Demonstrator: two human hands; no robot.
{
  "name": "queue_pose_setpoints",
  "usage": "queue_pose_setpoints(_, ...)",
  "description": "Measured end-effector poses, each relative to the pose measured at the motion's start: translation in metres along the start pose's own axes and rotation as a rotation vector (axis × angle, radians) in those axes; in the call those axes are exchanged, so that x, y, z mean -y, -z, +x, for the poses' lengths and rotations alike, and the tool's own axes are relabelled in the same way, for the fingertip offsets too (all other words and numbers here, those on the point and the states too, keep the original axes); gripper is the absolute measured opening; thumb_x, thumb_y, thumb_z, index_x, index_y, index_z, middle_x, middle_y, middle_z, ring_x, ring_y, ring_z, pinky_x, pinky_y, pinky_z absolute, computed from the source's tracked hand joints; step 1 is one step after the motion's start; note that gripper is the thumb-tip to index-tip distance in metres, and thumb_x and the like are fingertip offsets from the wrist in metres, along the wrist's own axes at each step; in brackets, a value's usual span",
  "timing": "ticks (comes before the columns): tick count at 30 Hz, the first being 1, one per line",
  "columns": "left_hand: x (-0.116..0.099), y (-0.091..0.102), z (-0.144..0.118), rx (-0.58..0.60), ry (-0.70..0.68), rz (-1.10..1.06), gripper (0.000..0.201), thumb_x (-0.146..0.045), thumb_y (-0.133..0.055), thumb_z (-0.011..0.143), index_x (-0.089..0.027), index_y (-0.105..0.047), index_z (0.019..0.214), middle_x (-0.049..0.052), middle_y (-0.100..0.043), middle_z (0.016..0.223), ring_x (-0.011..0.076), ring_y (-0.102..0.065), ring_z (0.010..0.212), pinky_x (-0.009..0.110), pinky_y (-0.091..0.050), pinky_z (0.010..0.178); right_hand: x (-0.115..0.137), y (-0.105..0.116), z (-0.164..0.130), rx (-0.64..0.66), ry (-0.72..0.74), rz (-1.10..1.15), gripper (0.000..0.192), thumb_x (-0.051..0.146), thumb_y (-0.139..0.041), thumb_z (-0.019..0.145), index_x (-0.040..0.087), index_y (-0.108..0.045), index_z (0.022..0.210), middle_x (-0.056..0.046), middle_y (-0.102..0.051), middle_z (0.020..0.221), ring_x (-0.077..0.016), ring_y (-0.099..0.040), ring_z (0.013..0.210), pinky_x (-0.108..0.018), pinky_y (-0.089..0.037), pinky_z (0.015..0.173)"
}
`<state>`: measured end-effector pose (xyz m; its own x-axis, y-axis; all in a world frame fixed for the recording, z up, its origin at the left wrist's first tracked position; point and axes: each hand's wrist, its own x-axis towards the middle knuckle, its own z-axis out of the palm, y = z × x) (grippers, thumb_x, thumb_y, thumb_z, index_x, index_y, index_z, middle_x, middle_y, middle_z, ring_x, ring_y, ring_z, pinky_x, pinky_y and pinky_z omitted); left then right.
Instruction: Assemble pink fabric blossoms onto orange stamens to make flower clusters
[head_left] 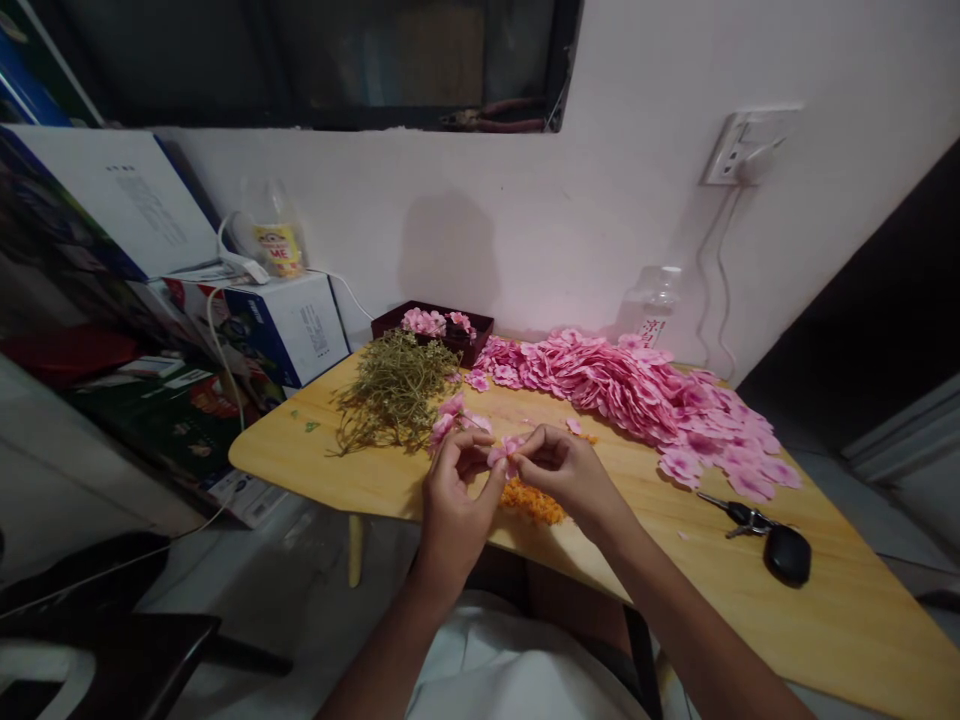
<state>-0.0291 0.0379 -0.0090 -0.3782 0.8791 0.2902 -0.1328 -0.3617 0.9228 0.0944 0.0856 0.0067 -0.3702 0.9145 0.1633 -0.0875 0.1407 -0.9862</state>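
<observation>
Together, hands [510, 475] on pink flower [504, 452]

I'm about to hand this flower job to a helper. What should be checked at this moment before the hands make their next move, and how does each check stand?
1. Pink petal held by both hands: ok, pinched between left hand and right hand.
2. Petal lifted off the table: ok, held above the near edge.
3. Orange bits close by: ok, right under the hands.
4. Green stems within reach: ok, piled just left of the hands.
5. Petal pile on the table: ok, spread along the right.
6. Petal properly aligned: cannot tell, fingers cover it.
</observation>
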Motion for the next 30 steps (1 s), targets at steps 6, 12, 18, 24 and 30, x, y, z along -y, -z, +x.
queue_pose_setpoints(6, -0.001, 0.002, 0.001, 0.023, 0.152, -0.134, 0.031, -0.023, -0.072, 0.067, -0.017, -0.054, 0.091, 0.002, -0.057, 0.091, 0.0118, -0.057, 0.079, 0.021, -0.048, 0.07, 0.003, 0.002, -0.001, 0.056, -0.204, 0.324, 0.027, 0.025, -0.081, 0.056, 0.018, -0.06, 0.073, 0.003, -0.064, 0.07, -0.0095, -0.06, 0.064, -0.021, -0.049, 0.065)
queue_pose_setpoints(12, 0.003, 0.004, 0.005, -0.009, 0.212, -0.237, 0.028, -0.032, -0.067, 0.074, -0.017, -0.055, 0.095, 0.002, -0.056, 0.089, 0.0098, -0.056, 0.078, 0.019, -0.046, 0.07, 0.006, 0.002, -0.005, 0.002, -0.234, 0.408, 0.04, 0.019, -0.082, 0.053, 0.021, -0.054, 0.083, 0.007, -0.058, 0.07, -0.0067, -0.058, 0.062, -0.016, -0.046, 0.058)
queue_pose_setpoints(18, 0.007, 0.006, 0.007, 0.143, 0.254, -0.255, 0.039, -0.027, -0.077, 0.063, -0.018, -0.055, 0.094, 0.003, -0.06, 0.093, 0.0134, -0.059, 0.085, 0.022, -0.046, 0.075, 0.008, 0.006, -0.006, 0.047, -0.251, 0.374, 0.045, 0.021, -0.082, 0.053, 0.021, -0.051, 0.086, 0.005, -0.063, 0.072, -0.0092, -0.061, 0.064, -0.02, -0.049, 0.062)
queue_pose_setpoints(24, 0.002, 0.006, 0.006, 0.183, 0.267, -0.259, 0.039, -0.022, -0.078, 0.06, -0.018, -0.052, 0.089, 0.001, -0.06, 0.083, 0.0128, -0.06, 0.079, 0.022, -0.047, 0.07, 0.005, 0.013, -0.008, 0.104, -0.21, 0.305, 0.041, 0.024, -0.08, 0.059, 0.022, -0.051, 0.089, 0.004, -0.064, 0.075, -0.0102, -0.061, 0.067, -0.021, -0.049, 0.063)
queue_pose_setpoints(30, 0.006, 0.003, 0.006, 0.122, 0.219, -0.142, 0.033, -0.017, -0.074, 0.06, -0.017, -0.053, 0.086, 0.0, -0.058, 0.083, 0.009, -0.058, 0.073, 0.021, -0.049, 0.072, -0.004, 0.009, -0.016, 0.059, 0.022, 0.064, 0.05, 0.02, -0.081, 0.056, 0.024, -0.052, 0.097, 0.0, -0.059, 0.094, -0.0148, -0.059, 0.09, -0.026, -0.05, 0.076)
